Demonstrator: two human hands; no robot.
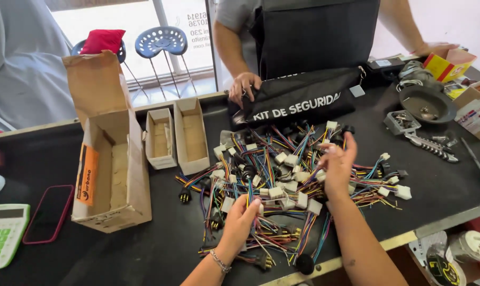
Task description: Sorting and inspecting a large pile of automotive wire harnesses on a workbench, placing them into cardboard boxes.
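Wire bundles (282, 180): light, floppy, tangle-prone; we pinch one connector with our left hand (242, 214), right hand (338, 161) open above; lift by plugs.

Left hand (241, 216) rests on near side of wire harness pile (287, 185), fingers curled over white connectors. Right hand (337, 164) open over pile's right part. Large open cardboard box (110, 159) left, two small boxes (176, 135) beside it. Co-worker's hand (243, 86) grips black bag (298, 98) far side. Calculator (1, 233), phone (49, 213) near left.
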